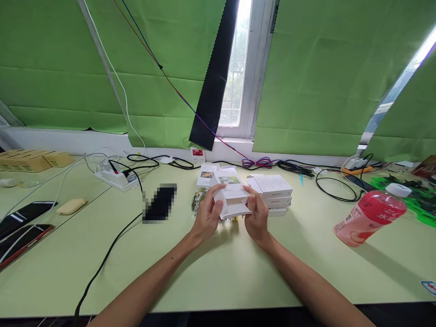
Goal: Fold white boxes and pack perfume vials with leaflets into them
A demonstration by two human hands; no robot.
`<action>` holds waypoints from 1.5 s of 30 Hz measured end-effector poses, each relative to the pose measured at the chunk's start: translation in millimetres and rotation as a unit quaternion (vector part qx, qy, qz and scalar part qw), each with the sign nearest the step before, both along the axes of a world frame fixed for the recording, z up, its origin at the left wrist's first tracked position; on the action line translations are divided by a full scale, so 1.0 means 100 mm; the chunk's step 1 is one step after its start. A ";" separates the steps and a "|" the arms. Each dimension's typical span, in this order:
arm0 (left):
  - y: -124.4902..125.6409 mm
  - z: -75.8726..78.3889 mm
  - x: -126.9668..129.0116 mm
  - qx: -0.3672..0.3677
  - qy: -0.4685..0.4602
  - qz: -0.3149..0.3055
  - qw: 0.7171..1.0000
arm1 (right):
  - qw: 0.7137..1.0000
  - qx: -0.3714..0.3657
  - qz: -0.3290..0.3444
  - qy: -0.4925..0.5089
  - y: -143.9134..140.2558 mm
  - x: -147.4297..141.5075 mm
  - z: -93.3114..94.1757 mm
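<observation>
Between both hands I hold a white cardboard box (233,194) with a picture on its face, above the table. Its near end stands open with flaps showing. My left hand (207,211) grips the left side, thumb on top; my right hand (257,213) grips the right side. Behind and right of my right hand is a stack of white boxes (277,188) with printed text. Another white box (206,176) with a picture lies behind my left hand. Shiny wrapped items (196,200) sit beside and under my hands, partly hidden.
A pink drink bottle (371,215) stands at the right, with green and black parts (417,200) behind it. Left are a blurred black object (160,204), a power strip (117,179), a beige case (71,206) and phones (25,245). Cables (296,167) run along the wall.
</observation>
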State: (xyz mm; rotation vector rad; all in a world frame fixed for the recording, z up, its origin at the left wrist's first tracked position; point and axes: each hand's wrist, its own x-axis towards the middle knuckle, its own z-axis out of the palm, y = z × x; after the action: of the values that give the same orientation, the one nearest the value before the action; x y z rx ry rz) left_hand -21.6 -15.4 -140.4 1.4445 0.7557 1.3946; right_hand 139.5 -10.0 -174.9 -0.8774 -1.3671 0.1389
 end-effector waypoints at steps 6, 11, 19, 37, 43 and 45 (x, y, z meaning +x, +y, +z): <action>0.01 -0.01 0.01 -0.024 -0.020 -0.044 0.999 | 0.992 -0.082 0.072 0.058 0.02 -0.01 -0.06; -0.01 0.03 0.03 -0.014 -0.020 -0.078 0.997 | 0.975 -0.127 0.153 0.097 -0.02 -0.03 0.00; -0.04 0.10 0.04 -0.061 -0.062 -0.101 0.991 | 0.982 -0.104 0.137 0.076 -0.04 -0.02 0.08; -0.02 0.12 -0.01 -0.038 -0.012 -0.090 0.995 | 0.971 -0.131 0.180 0.086 -0.03 0.03 0.07; 0.06 0.04 -0.03 -0.011 0.001 -0.106 0.994 | 0.969 -0.135 0.188 0.089 -0.06 0.02 0.10; 0.08 0.00 -0.04 -0.004 0.003 -0.111 0.994 | 0.965 -0.138 0.200 0.097 -0.07 0.02 0.11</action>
State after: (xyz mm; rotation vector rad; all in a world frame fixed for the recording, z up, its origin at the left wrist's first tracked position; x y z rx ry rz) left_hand -25.7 -6.9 -140.0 1.4792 0.5832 1.2162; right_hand 141.7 -16.9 -163.5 -0.7815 -1.3440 0.7228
